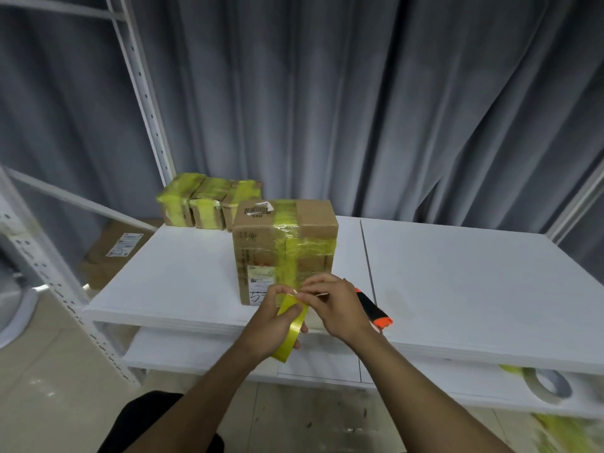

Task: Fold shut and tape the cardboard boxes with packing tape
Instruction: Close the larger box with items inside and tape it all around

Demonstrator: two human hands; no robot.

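A cardboard box [285, 246] stands on the white table [457, 282], its flaps shut and yellow tape crossing its top and front. My left hand [273, 325] grips a roll of yellow packing tape [292, 331] just in front of the box. My right hand [336, 305] pinches the tape's loose end at the top of the roll, fingers curled. Both hands hover over the table's near edge.
Three smaller boxes [209, 204] wrapped in yellow tape sit at the table's back left. An orange-and-black cutter [374, 308] lies right of my right hand. A grey tape roll [545, 384] rests on the lower shelf. A white rack [143, 103] and a flat box [114, 253] stand left.
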